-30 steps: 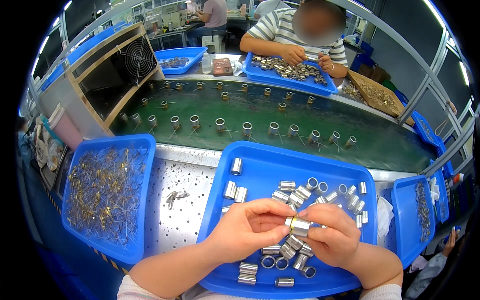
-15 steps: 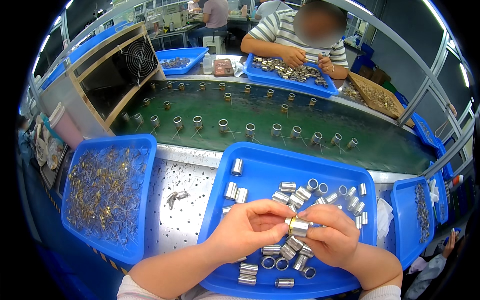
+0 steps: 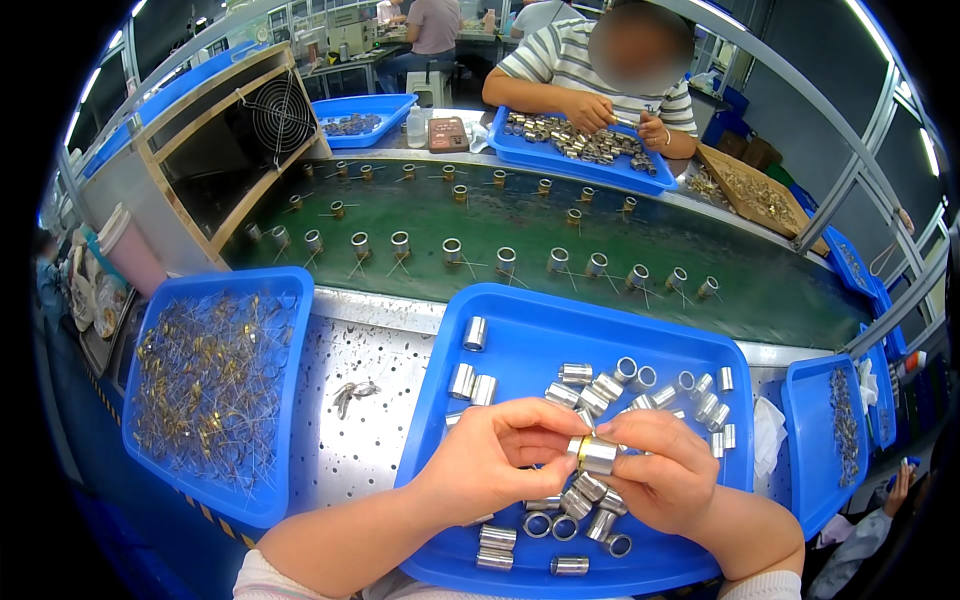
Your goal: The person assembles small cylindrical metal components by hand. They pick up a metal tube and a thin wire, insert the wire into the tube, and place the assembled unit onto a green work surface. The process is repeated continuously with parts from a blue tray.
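Note:
Above the middle blue tray [image 3: 480, 300], both hands meet at a short shiny metal sleeve [image 3: 598, 456] with a yellow ring at its left end. My right hand [image 3: 665, 465] grips its body between thumb and bent fingers. From the other side, my left hand [image 3: 490, 450] is curled in a pinch, fingertips and thumb at the ringed end. Beneath and around them in the tray lie several loose metal sleeves [image 3: 570, 566], some upright and others on their sides.
A blue tray [image 3: 298, 400] of thin wire-legged parts stands left. Across the front runs a green conveyor belt [image 3: 420, 215] bearing sleeves with wires. Opposite, a co-worker in a striped shirt [image 3: 545, 60] handles parts over another blue tray [image 3: 580, 178]. Small metal scraps [image 3: 355, 395] lie on the perforated surface.
The sleeves on the belt have shifted slightly right. My left thumb has lowered a little at the ringed end, while my right hand keeps its hold.

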Demonstrator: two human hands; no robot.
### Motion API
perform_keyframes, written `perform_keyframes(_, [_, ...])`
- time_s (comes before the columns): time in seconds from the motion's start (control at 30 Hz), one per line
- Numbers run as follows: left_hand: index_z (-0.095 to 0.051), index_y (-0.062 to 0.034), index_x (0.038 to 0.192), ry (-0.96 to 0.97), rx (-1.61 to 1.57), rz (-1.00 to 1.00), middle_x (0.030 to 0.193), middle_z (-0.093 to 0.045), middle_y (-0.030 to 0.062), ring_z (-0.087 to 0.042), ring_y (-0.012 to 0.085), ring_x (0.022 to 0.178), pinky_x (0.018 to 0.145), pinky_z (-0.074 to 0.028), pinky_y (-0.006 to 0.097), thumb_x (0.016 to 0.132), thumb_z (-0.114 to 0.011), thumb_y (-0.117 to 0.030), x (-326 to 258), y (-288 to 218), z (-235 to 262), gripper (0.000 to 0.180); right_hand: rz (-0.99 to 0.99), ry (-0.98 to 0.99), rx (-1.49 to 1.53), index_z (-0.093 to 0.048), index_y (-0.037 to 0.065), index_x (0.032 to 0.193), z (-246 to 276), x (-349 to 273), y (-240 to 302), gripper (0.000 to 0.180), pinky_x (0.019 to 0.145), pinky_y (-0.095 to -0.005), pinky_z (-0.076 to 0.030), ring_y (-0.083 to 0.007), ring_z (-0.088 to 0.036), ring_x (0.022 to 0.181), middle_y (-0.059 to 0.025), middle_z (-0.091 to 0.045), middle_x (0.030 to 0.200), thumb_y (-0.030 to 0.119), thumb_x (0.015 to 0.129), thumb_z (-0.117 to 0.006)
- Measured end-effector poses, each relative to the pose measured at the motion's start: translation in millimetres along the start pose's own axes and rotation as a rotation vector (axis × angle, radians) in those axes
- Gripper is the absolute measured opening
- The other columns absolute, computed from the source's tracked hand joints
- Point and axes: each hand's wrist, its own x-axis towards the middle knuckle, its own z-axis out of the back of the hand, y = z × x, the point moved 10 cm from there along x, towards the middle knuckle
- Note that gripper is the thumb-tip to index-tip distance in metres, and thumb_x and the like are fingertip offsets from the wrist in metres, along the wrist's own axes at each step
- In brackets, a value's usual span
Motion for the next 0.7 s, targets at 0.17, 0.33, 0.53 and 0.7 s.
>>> perform_keyframes(0.17, [-0.053, 0.0044, 0.106, 0.008, 0.048, 0.005, 0.106, -0.055, 0.0116, -0.055, 0.0181, 0.100, 0.089, -0.046, 0.029, 0.074, -0.059, 0.008, -0.7, -3.0, -2.3, 0.033, -0.044, -0.018, 0.035, -0.059, 0.001, 0.078, 1.1, -0.1, -5.2, 0.022, 0.066, -0.0298, -0.051, -0.0246, -0.061, 0.080, -0.0122, -0.061, 0.094, -0.002, 0.062, -0.073])
perform_keyframes(0.33, [-0.051, 0.0029, 0.111, 0.021, 0.062, 0.015, 0.104, -0.056, 0.0103, -0.056, 0.0162, 0.097, 0.087, -0.046, 0.028, 0.076, -0.062, 0.000, 1.2, -4.4, -6.7, 0.036, -0.165, -0.032, 0.154, -0.058, 0.002, 0.076, 4.9, -2.3, -20.6, 0.021, 0.066, -0.0299, -0.051, -0.0252, -0.062, 0.080, -0.0133, -0.061, 0.094, -0.001, 0.062, -0.074])
perform_keyframes(0.53, [-0.051, 0.0029, 0.109, 0.048, 0.042, -0.029, 0.104, -0.056, 0.0100, -0.056, 0.0150, 0.096, 0.088, -0.046, 0.029, 0.075, -0.065, 0.001, 0.3, -4.5, -7.9, 0.037, -0.208, 0.031, 0.201, -0.058, 0.001, 0.076, 1.2, -2.5, -22.5, 0.022, 0.068, -0.0310, -0.051, -0.0261, -0.062, 0.082, -0.0140, -0.061, 0.097, 0.000, 0.062, -0.075])
perform_keyframes(0.7, [-0.055, 0.0031, 0.104, 0.034, 0.178, -0.117, 0.105, -0.058, 0.0106, -0.058, 0.0143, 0.092, 0.087, -0.047, 0.028, 0.072, -0.068, 0.002, -3.1, -13.9, -8.6, 0.035, -0.137, 0.000, 0.218, -0.056, 0.000, 0.079, 0.6, -2.0, -12.7, 0.020, 0.068, -0.0291, -0.051, -0.0248, -0.062, 0.086, -0.0160, -0.059, 0.101, 0.000, 0.067, -0.072])
